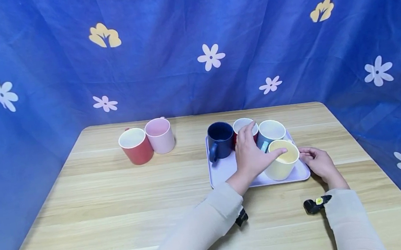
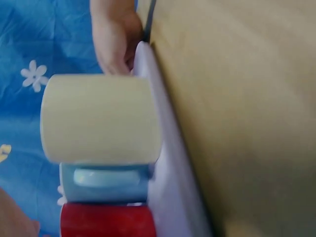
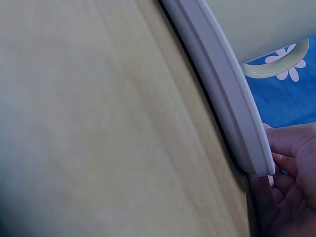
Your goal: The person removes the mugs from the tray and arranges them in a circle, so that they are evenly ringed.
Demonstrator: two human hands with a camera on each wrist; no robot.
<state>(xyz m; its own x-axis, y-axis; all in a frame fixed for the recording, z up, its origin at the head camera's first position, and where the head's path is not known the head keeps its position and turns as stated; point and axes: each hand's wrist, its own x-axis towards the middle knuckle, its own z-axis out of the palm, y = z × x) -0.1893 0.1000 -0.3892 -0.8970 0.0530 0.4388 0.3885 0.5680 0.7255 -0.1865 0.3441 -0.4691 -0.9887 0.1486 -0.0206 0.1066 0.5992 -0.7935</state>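
Observation:
A lilac tray [image 1: 224, 173] carries several mugs. At its front right stands a pale yellow mug [image 1: 281, 169], behind it a light blue mug [image 1: 271, 130]. A red mug [image 2: 108, 219] with a white inside is partly covered by my left hand [image 1: 250, 156] in the head view. That hand is over the tray, thumb and fingers spread, the thumb crossing the yellow mug's opening; contact is unclear. A navy mug [image 1: 220, 139] stands at the tray's back left. At the right end my right hand [image 3: 291, 173] pinches the tray's rim, its fingertips partly hidden.
On the table's [image 1: 101, 202] back left, a coral-red mug [image 1: 138, 150] with a white inside stands beside a pink mug [image 1: 161, 137]. A blue curtain [image 1: 161, 43] with flower prints hangs behind and at both sides. Black devices [image 1: 315, 204] are at both wrists.

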